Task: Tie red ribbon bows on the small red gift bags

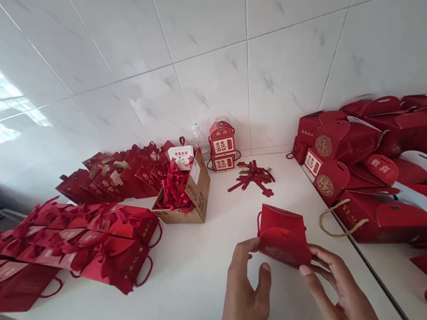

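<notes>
A small red gift box (280, 231) with a rounded flap facing me and a cord at its left side is between my two hands. My left hand (247, 291) has its fingertips at the box's left edge, while its thumb is spread away from the card. At the right front corner, my right hand (342, 295) grips the box, thumb in front and fingers along the side. Behind the box lies a loose pile of dark red cords (254, 178). The underside of the box is hidden, so I cannot tell whether it touches the white tabletop (190, 282).
Left of my hands stand rows of red boxes with ribbon bows (120, 252). A cardboard carton (199, 194) holds red ribbons; red bags (129, 175) stand behind. Two stacked boxes (223, 148) are near the tiled wall (208, 76). Many red boxes (360, 199) crowd the right.
</notes>
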Action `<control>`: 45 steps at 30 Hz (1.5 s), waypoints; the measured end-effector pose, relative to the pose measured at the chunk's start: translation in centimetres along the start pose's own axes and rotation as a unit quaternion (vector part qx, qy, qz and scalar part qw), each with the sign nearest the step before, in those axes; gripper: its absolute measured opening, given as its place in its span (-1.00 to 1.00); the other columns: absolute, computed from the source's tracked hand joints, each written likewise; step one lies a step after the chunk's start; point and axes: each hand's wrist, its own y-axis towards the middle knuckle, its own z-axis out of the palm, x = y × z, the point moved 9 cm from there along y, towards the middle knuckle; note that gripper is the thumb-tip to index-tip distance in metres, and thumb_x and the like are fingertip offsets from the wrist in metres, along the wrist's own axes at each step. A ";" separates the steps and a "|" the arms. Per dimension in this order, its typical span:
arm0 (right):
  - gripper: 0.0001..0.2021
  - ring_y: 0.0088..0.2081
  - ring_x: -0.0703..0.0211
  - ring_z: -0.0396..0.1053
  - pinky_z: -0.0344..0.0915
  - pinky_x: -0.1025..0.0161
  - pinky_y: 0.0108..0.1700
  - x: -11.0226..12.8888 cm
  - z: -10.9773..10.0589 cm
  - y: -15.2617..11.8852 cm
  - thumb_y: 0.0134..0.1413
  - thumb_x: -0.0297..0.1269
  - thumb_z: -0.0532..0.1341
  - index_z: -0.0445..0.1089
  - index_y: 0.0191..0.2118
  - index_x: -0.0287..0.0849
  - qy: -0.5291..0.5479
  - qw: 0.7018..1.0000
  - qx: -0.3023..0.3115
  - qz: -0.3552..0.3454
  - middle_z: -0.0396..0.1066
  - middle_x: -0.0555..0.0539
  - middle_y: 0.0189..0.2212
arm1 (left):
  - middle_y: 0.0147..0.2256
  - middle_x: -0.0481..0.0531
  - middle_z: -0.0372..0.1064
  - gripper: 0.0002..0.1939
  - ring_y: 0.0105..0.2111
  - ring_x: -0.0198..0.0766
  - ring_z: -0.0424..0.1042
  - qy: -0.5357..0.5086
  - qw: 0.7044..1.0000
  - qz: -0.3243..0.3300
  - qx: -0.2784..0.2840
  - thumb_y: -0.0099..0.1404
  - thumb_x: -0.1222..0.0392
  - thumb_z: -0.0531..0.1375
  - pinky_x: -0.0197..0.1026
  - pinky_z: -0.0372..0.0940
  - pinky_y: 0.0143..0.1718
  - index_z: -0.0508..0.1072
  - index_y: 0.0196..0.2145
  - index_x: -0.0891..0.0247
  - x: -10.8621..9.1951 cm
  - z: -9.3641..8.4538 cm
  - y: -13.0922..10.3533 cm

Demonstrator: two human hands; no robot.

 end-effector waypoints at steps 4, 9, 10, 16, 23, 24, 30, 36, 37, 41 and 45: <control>-0.56 -0.02 -0.13 0.58 0.50 0.31 -0.53 -0.4 1.2 -1.2 0.26 0.19 0.19 0.42 0.11 0.10 0.001 0.996 0.088 -0.013 0.55 -0.14 0.07 | -0.27 0.10 0.56 -0.85 -0.29 -0.13 0.54 0.062 0.984 0.009 -0.169 0.41 0.11 0.15 -0.12 0.43 -0.29 0.53 -0.22 0.10 -0.1 -7.1 0.7; -0.51 0.03 -0.16 0.56 0.57 0.26 -0.46 0.6 2.1 -2.3 0.23 0.17 0.23 0.38 0.20 0.16 0.002 0.994 0.098 -0.040 0.48 -0.12 0.18 | -0.18 0.11 0.52 -0.78 -0.21 -0.14 0.50 0.143 0.932 -0.012 -0.333 0.45 0.10 0.14 -0.11 0.40 -0.18 0.47 -0.06 0.23 1.3 -18.5 6.3; -0.50 0.05 -0.17 0.55 0.60 0.24 -0.40 0.8 2.4 -2.5 0.23 0.18 0.23 0.38 0.21 0.16 0.004 0.994 0.095 -0.045 0.46 -0.12 0.20 | -0.17 0.10 0.52 -0.79 -0.20 -0.15 0.51 0.162 0.929 -0.018 -0.333 0.45 0.13 0.16 -0.09 0.41 -0.14 0.48 -0.06 0.26 1.8 -20.0 7.8; -0.42 0.17 -0.20 0.48 0.65 0.18 -0.26 -0.6 3.4 -3.0 0.27 0.20 0.18 0.27 0.33 0.19 0.006 0.995 0.102 -0.020 0.37 -0.10 0.31 | 0.08 0.15 0.44 -0.67 0.03 -0.06 0.48 0.289 0.906 -0.060 -0.304 0.44 0.06 0.26 0.12 0.42 0.05 0.47 0.06 0.28 4.5 -24.2 13.1; -0.40 0.18 -0.18 0.48 0.66 0.18 -0.20 -1.6 3.4 -3.5 0.27 0.20 0.18 0.25 0.36 0.21 -0.016 0.992 0.121 -0.030 0.39 -0.09 0.29 | 0.09 0.16 0.43 -0.65 0.02 -0.07 0.49 0.350 0.903 -0.074 -0.240 0.44 0.07 0.26 0.11 0.44 0.04 0.46 0.10 0.27 6.3 -24.1 14.5; -0.40 0.18 -0.18 0.49 0.65 0.16 -0.17 -1.5 3.3 -3.6 0.27 0.21 0.18 0.26 0.35 0.18 -0.017 0.993 0.117 -0.029 0.41 -0.10 0.28 | 0.08 0.16 0.44 -0.65 0.00 -0.08 0.50 0.351 0.903 -0.076 -0.235 0.45 0.07 0.26 0.10 0.45 0.02 0.46 0.10 0.27 6.4 -24.1 14.6; -0.41 0.21 -0.14 0.46 0.62 0.17 -0.07 -1.9 3.6 -3.8 0.31 0.19 0.15 0.23 0.37 0.16 -0.016 0.993 0.115 -0.024 0.38 -0.10 0.30 | 0.02 0.13 0.47 -0.68 -0.07 -0.13 0.52 0.337 0.905 -0.069 -0.250 0.45 0.07 0.25 0.03 0.48 -0.04 0.47 0.06 0.28 5.1 -24.6 13.9; -0.41 0.15 -0.13 0.50 0.62 0.20 -0.10 -1.8 3.0 -3.9 0.31 0.17 0.17 0.27 0.35 0.06 -0.019 0.993 0.118 -0.014 0.40 -0.17 0.29 | -0.24 0.02 0.52 -0.83 -0.21 -0.20 0.53 0.288 0.886 0.030 -0.363 0.39 0.25 0.27 -0.03 0.44 -0.05 0.53 -0.07 0.29 -1.4 -25.9 11.2; -0.42 0.15 -0.13 0.51 0.62 0.20 -0.09 -1.6 2.7 -3.9 0.31 0.17 0.17 0.28 0.34 0.06 -0.018 0.993 0.115 -0.012 0.41 -0.17 0.27 | -0.28 0.00 0.51 -0.82 -0.25 -0.22 0.52 0.275 0.880 0.053 -0.383 0.37 0.30 0.25 -0.07 0.44 -0.07 0.53 -0.07 0.27 -2.8 -26.0 10.5; -0.53 0.05 -0.10 0.55 0.61 0.24 -0.22 0.1 1.0 -3.9 0.29 0.17 0.18 0.40 0.18 0.06 -0.014 0.997 0.071 -0.018 0.51 -0.15 0.13 | -0.23 0.02 0.51 -0.77 -0.24 -0.27 0.51 0.213 0.861 0.146 -0.439 0.36 0.28 0.22 -0.19 0.43 -0.16 0.51 -0.03 0.28 -8.0 -25.6 7.2; -0.65 0.01 -0.09 0.54 0.58 0.26 -0.23 4.2 -0.7 -5.1 0.28 0.13 0.21 0.45 0.01 0.04 0.000 0.997 0.006 -0.074 0.52 -0.14 0.00 | -0.18 0.03 0.52 -0.72 -0.26 -0.29 0.53 0.144 0.849 0.218 -0.459 0.34 0.22 0.29 -0.22 0.46 -0.20 0.51 0.00 0.26 -12.1 -23.5 3.1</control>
